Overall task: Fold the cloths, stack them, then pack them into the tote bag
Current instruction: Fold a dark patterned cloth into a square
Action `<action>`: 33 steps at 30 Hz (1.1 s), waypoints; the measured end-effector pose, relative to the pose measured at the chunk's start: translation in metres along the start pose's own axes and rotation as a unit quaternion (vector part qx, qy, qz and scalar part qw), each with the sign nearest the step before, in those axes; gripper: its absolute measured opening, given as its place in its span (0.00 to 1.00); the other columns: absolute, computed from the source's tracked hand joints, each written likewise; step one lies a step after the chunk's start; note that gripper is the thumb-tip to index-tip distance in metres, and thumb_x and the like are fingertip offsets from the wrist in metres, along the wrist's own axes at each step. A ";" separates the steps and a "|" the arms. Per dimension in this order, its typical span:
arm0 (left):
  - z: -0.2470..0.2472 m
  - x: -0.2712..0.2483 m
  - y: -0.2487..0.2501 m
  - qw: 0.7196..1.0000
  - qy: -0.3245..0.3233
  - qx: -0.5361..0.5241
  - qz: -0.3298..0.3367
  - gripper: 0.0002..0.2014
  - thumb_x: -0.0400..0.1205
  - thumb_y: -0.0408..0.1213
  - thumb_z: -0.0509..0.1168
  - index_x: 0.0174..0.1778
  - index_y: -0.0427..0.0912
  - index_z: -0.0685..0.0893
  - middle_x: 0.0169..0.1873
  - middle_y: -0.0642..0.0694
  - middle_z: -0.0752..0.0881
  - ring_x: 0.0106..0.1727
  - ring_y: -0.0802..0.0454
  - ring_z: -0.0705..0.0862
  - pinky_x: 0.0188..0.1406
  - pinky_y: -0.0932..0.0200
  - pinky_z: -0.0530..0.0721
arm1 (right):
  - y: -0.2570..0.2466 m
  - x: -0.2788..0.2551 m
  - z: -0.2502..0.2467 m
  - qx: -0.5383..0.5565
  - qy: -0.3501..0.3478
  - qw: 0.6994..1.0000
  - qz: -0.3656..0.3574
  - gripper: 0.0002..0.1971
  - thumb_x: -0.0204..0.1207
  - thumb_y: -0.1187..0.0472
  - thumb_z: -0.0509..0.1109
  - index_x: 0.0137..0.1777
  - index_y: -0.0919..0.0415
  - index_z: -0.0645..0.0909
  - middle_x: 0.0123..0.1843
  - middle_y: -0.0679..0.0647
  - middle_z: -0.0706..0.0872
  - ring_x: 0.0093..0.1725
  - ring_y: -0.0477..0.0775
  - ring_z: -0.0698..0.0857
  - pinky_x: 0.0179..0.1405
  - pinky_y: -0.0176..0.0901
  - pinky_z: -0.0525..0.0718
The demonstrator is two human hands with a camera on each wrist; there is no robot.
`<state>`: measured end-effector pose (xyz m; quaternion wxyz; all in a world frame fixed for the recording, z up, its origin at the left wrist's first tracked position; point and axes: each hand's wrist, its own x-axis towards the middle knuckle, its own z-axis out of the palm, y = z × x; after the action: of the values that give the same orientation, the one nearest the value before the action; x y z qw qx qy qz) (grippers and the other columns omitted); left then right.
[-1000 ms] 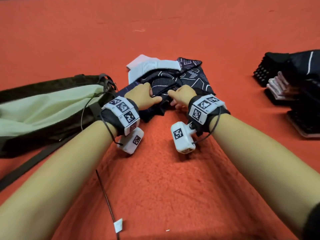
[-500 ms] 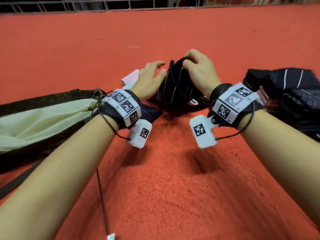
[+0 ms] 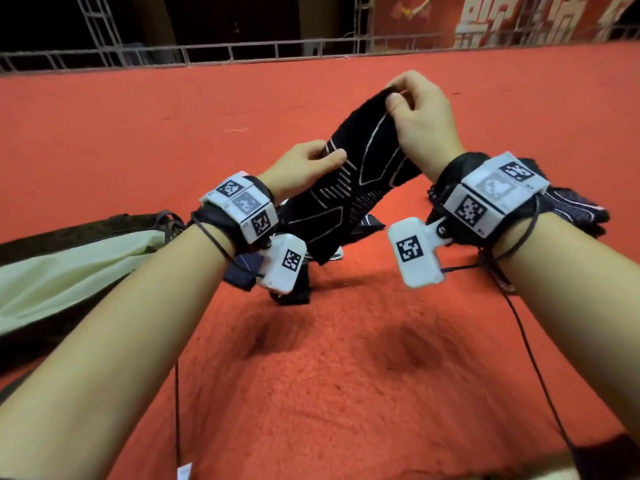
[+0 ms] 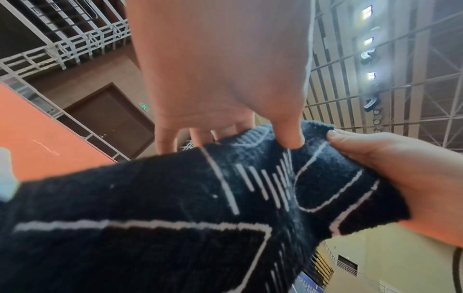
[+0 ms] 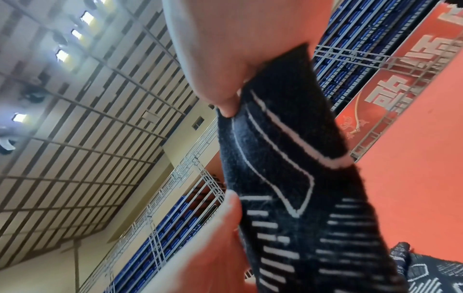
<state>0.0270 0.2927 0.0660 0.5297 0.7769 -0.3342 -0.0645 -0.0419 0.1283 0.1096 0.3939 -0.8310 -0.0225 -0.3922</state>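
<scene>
Both hands hold one black cloth [image 3: 360,188] clear of the red floor [image 3: 346,393]. The right hand [image 3: 420,116] pinches its top edge between thumb and fingertips, raised high. The left hand [image 3: 304,164] pinches the side edge lower down, thumb on the patterned face; the left wrist view confirms the thumb pressed into the fabric with fingers behind. This two-point hold appears meant to let the cloth hang open and find its corners before folding. The lower end droops toward the floor, near the remaining cloths [image 3: 242,271] bunched beneath the left wrist.

The tote bag [image 3: 69,271] lies on its side at the left, pale lining showing, well apart from the raised cloth. A dark pile [image 3: 571,206] sits behind the right wrist, probably finished folds; it is largely hidden.

Judgement: folding is in hand; stacking and packing are not yet done.

Open floor lies ahead of and beneath the hands, ample for laying the cloth flat. The railing [image 3: 242,53] bounds the far edge. Wrist cables trail across the near floor and could snag.
</scene>
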 end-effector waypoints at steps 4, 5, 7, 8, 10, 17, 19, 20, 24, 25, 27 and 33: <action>0.001 -0.009 -0.002 1.000 -0.023 -0.001 -0.017 0.08 0.73 0.46 0.69 0.42 0.47 0.83 0.39 0.49 0.86 0.42 0.54 0.84 0.52 0.55 0.82 | 0.006 -0.002 -0.022 0.024 0.045 0.998 0.026 0.06 0.79 0.68 0.58 0.47 0.55 0.73 0.38 0.43 0.77 0.45 0.45 0.76 0.46 0.32 0.72; 0.001 -0.011 -0.004 0.999 -0.024 0.004 -0.025 0.07 0.74 0.44 0.71 0.42 0.46 0.83 0.39 0.48 0.86 0.41 0.54 0.84 0.52 0.55 0.83 | 0.009 -0.004 -0.028 0.033 0.060 0.997 0.039 0.06 0.79 0.67 0.59 0.47 0.56 0.74 0.40 0.46 0.78 0.46 0.46 0.76 0.46 0.32 0.72; 0.000 -0.016 -0.008 0.999 -0.017 0.026 -0.038 0.06 0.75 0.37 0.73 0.41 0.44 0.81 0.37 0.47 0.84 0.37 0.55 0.82 0.47 0.59 0.83 | 0.016 -0.007 -0.040 0.053 0.082 0.992 0.077 0.06 0.79 0.67 0.59 0.47 0.56 0.74 0.39 0.47 0.78 0.42 0.44 0.75 0.43 0.31 0.72; 0.001 -0.018 -0.009 0.998 -0.015 0.043 -0.044 0.07 0.75 0.34 0.73 0.39 0.44 0.80 0.34 0.48 0.83 0.34 0.59 0.81 0.42 0.63 0.81 | 0.021 -0.011 -0.046 0.064 0.090 0.989 0.098 0.06 0.80 0.67 0.59 0.47 0.56 0.75 0.37 0.45 0.77 0.39 0.42 0.75 0.41 0.29 0.72; 0.000 -0.025 -0.012 0.996 -0.019 0.067 -0.057 0.09 0.75 0.28 0.72 0.35 0.43 0.79 0.27 0.53 0.82 0.26 0.65 0.79 0.34 0.70 0.78 | 0.029 -0.020 -0.053 0.090 0.101 0.981 0.139 0.07 0.79 0.67 0.59 0.45 0.56 0.76 0.34 0.42 0.75 0.37 0.41 0.74 0.40 0.29 0.73; 0.002 -0.039 -0.018 0.979 -0.017 -0.157 -0.126 0.06 0.79 0.28 0.65 0.46 0.43 0.83 0.37 0.50 0.88 0.37 0.57 0.87 0.41 0.61 0.86 | 0.062 -0.070 -0.066 0.231 0.114 0.914 0.315 0.13 0.75 0.72 0.59 0.31 0.57 0.72 0.34 0.57 0.73 0.40 0.54 0.74 0.37 0.47 0.73; 0.008 -0.041 -0.020 0.962 -0.017 -0.238 -0.129 0.07 0.81 0.33 0.63 0.52 0.44 0.83 0.44 0.49 0.88 0.43 0.55 0.87 0.45 0.59 0.86 | 0.075 -0.083 -0.066 0.248 0.114 0.891 0.362 0.12 0.74 0.72 0.60 0.32 0.59 0.74 0.36 0.61 0.78 0.42 0.57 0.80 0.40 0.52 0.80; 0.012 -0.041 -0.022 0.955 -0.013 -0.263 -0.139 0.07 0.82 0.35 0.61 0.53 0.45 0.82 0.45 0.48 0.88 0.43 0.56 0.87 0.45 0.60 0.86 | 0.081 -0.090 -0.065 0.253 0.108 0.879 0.388 0.10 0.74 0.71 0.60 0.34 0.61 0.77 0.39 0.63 0.82 0.43 0.59 0.84 0.44 0.55 0.84; 0.040 -0.042 -0.039 0.924 0.012 -0.277 -0.265 0.08 0.85 0.38 0.58 0.43 0.44 0.81 0.32 0.49 0.89 0.31 0.57 0.88 0.33 0.63 0.88 | 0.099 -0.122 -0.056 0.236 0.067 0.846 0.473 0.07 0.78 0.70 0.59 0.45 0.64 0.79 0.31 0.58 0.87 0.25 0.49 0.86 0.26 0.41 0.87; 0.047 -0.043 -0.047 0.920 0.006 -0.265 -0.290 0.08 0.85 0.38 0.59 0.42 0.44 0.81 0.30 0.49 0.89 0.29 0.57 0.88 0.31 0.63 0.88 | 0.104 -0.130 -0.054 0.225 0.051 0.839 0.492 0.09 0.80 0.69 0.58 0.41 0.62 0.77 0.23 0.53 0.83 0.16 0.43 0.80 0.15 0.32 0.79; 0.059 -0.043 -0.064 0.915 -0.003 -0.241 -0.324 0.08 0.84 0.37 0.60 0.41 0.44 0.80 0.30 0.50 0.88 0.27 0.58 0.87 0.31 0.64 0.87 | 0.113 -0.146 -0.052 0.197 0.015 0.831 0.519 0.12 0.82 0.65 0.57 0.37 0.58 0.73 0.24 0.50 0.79 0.13 0.40 0.75 0.13 0.27 0.73; 0.066 -0.047 -0.103 0.935 -0.056 -0.150 -0.315 0.06 0.80 0.27 0.63 0.43 0.41 0.82 0.31 0.48 0.90 0.35 0.53 0.89 0.46 0.55 0.87 | 0.131 -0.169 -0.056 0.153 -0.061 0.844 0.510 0.08 0.79 0.54 0.66 0.41 0.56 0.77 0.36 0.52 0.82 0.22 0.40 0.83 0.21 0.28 0.79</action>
<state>0.0071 0.2908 -0.0635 0.5727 0.7493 -0.0878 -0.3208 -0.1487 0.0462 -0.0661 0.6582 -0.6765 0.3215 -0.0762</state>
